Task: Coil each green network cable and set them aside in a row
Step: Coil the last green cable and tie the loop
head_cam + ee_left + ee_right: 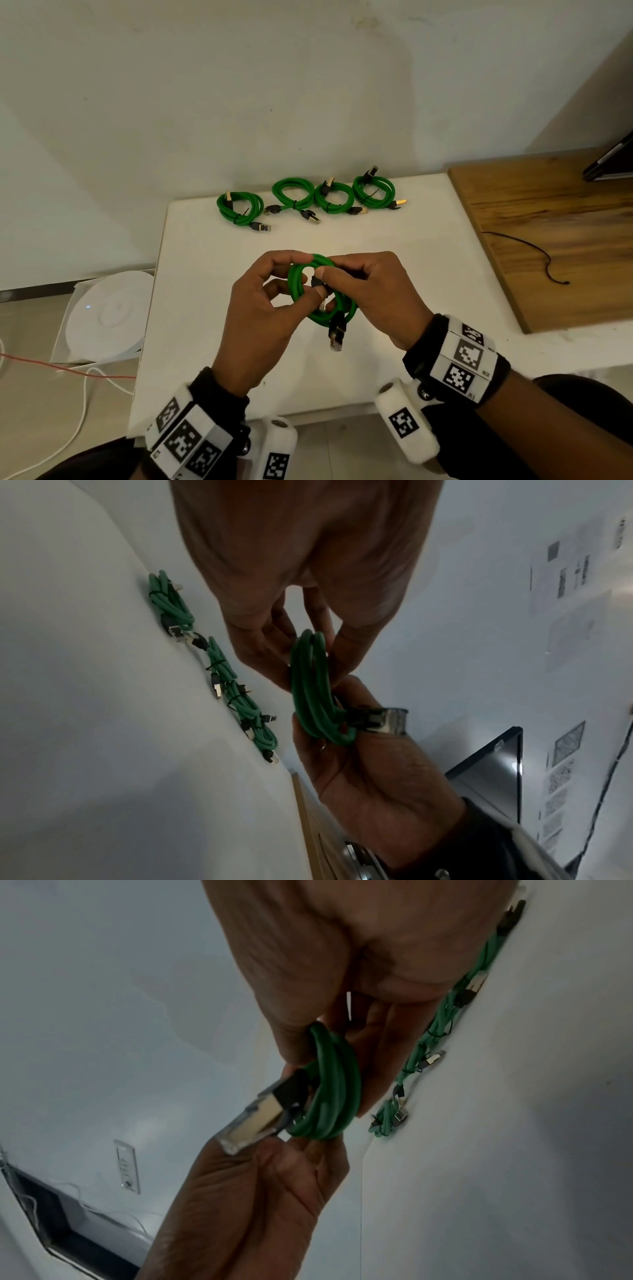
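The coiled green cable (320, 291) is held in the air above the white table (212, 274), approx. mid-table, one plug (336, 337) dangling. Left hand (263, 308) and right hand (373, 294) both pinch its loops (fingers curled round the strands). Four tied coils (305, 200) lie in a row near the wall.

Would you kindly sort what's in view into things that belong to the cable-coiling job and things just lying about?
Belongs to the job:
- held green cable coil, in left hand and right hand
- four coiled green cables in a row

Just lying about:
- white round device
- thin black wire
- wooden desktop
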